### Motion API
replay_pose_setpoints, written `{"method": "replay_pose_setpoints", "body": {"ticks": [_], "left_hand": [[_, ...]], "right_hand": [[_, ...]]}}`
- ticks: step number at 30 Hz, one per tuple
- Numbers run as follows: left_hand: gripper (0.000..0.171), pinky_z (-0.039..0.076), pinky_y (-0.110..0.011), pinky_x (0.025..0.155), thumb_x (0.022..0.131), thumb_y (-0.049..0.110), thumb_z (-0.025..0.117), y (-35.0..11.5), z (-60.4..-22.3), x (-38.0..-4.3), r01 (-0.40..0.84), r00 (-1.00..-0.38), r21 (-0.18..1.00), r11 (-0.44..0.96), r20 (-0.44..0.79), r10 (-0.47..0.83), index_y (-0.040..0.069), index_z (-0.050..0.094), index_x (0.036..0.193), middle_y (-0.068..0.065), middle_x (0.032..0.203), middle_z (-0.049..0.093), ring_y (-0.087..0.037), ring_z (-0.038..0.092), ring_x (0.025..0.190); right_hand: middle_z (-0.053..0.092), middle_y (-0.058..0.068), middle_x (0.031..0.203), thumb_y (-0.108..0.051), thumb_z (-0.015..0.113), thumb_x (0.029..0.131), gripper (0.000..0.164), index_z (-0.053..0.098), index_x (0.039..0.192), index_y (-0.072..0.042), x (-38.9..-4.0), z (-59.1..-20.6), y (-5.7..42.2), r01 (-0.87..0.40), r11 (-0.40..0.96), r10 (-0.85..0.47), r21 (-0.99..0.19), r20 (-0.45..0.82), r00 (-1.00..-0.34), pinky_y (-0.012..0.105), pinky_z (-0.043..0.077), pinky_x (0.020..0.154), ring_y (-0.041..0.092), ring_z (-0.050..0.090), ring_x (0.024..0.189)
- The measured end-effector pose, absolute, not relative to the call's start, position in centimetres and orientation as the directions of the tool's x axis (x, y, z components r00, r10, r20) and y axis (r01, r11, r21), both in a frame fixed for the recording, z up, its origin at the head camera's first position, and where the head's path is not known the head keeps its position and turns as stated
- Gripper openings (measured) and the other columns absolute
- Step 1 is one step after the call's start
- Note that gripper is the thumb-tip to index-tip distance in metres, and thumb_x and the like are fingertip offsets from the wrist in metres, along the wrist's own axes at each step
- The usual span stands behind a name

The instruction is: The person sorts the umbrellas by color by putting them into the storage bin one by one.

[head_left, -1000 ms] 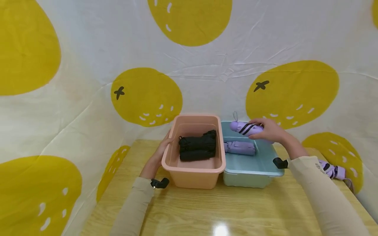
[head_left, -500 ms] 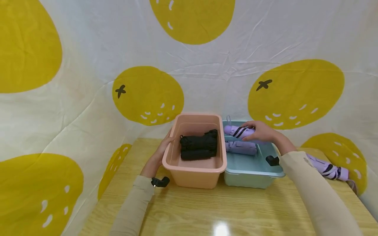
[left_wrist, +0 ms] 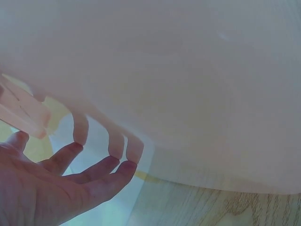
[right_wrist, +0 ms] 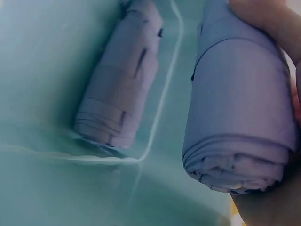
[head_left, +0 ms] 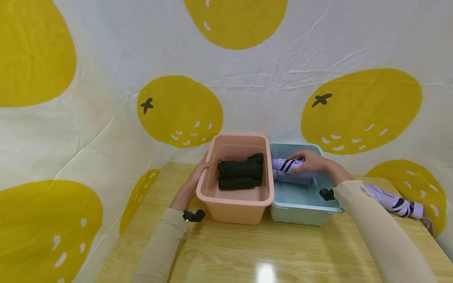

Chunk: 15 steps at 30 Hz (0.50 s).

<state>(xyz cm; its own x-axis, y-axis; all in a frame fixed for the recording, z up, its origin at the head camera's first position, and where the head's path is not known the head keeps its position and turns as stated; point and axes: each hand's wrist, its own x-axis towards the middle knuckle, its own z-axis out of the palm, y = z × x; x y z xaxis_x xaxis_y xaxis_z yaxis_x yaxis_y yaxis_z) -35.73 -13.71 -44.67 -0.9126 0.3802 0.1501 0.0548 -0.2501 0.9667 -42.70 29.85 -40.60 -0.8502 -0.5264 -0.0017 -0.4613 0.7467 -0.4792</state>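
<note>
My right hand [head_left: 311,162] grips a folded light purple umbrella [head_left: 283,165] with black stripes inside the blue bin [head_left: 301,206]. Beneath it in the head view lies a second folded purple umbrella [head_left: 293,179], partly covered; the right wrist view shows this umbrella [right_wrist: 117,80] apart from the held umbrella [right_wrist: 240,99]. At the left side of the pink bin [head_left: 235,203], my left hand [head_left: 197,175] rests against the outer wall. Its fingertips [left_wrist: 127,167] touch the wall in the left wrist view, fingers slightly bent. Black folded umbrellas [head_left: 240,173] lie in the pink bin.
Another light purple striped umbrella [head_left: 398,202] lies on the wooden table [head_left: 226,251] at the right, partly behind my right sleeve. Behind the bins hangs a white cloth [head_left: 247,106] with yellow fruit prints. The two bins stand side by side.
My right hand has lowered the striped umbrella into the blue bin, moving down and slightly left, so it now covers part of the other purple umbrella. My left hand stays at the pink bin.
</note>
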Motion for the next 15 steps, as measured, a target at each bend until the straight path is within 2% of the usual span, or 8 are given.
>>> {"method": "replay_pose_setpoints", "body": {"ticks": [8,15], "left_hand": [[0.064,0.005,-0.059,0.112,0.104,0.011,0.029,-13.6,-44.5,-36.1,0.049,-0.917,0.968,-0.244,0.140,0.373,0.025,-0.003,0.158,-0.012,0.162,-0.005,-0.039,0.001,0.145],[0.066,0.005,-0.059,0.112,0.102,0.010,0.029,-13.7,-44.9,-36.3,0.053,-0.918,0.968,-0.244,0.143,0.370,0.026,-0.003,0.157,-0.012,0.162,-0.005,-0.038,0.001,0.145]], "right_hand": [[0.061,0.015,0.111,-0.037,0.083,0.075,0.064,0.063,0.126,-0.004,-42.9,-42.1,30.0,-0.417,0.756,-0.527,-0.505,-0.091,-0.845,0.048,0.046,0.087,0.030,0.053,0.097],[0.060,0.012,0.107,-0.035,0.083,0.075,0.062,0.064,0.125,-0.005,-43.3,-43.2,30.1,-0.402,0.744,-0.539,-0.533,-0.123,-0.833,0.042,0.044,0.084,0.029,0.052,0.095]]}}
